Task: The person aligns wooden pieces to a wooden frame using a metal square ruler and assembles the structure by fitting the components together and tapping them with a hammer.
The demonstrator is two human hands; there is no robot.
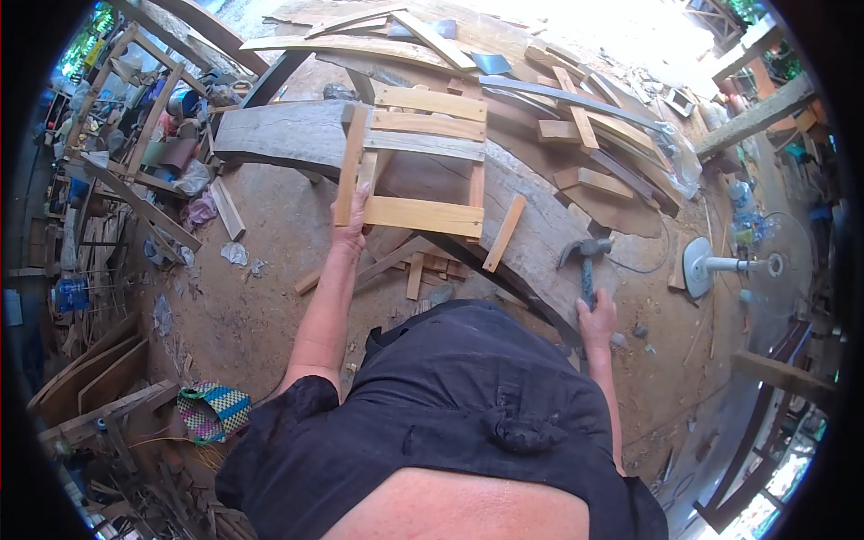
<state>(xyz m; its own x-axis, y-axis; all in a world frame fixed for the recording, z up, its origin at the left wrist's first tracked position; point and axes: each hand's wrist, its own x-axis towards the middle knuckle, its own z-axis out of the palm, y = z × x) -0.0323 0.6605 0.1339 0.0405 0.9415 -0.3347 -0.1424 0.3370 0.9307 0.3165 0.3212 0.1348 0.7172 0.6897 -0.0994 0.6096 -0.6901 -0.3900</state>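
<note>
A small slatted wooden frame (pixel 423 214) rests on the long grey plank bench (pixel 526 189) before me. My left hand (pixel 354 220) grips its lower left corner, with the fingers wrapped round the wood. On the right, my right hand (pixel 597 317) is closed round the handle of a claw hammer (pixel 587 256), whose head lies at the bench's right edge. Between frame and hammer, a loose wooden strip (pixel 504 234) with a small hole near its lower end lies on the bench.
Boards and offcuts (pixel 594 135) are piled beyond the bench. A fan (pixel 720 264) stands at the right. Wood scraps (pixel 415 275) lie on the dirt floor below the bench. A woven basket (pixel 214 411) sits at lower left, near cluttered shelving (pixel 144 117).
</note>
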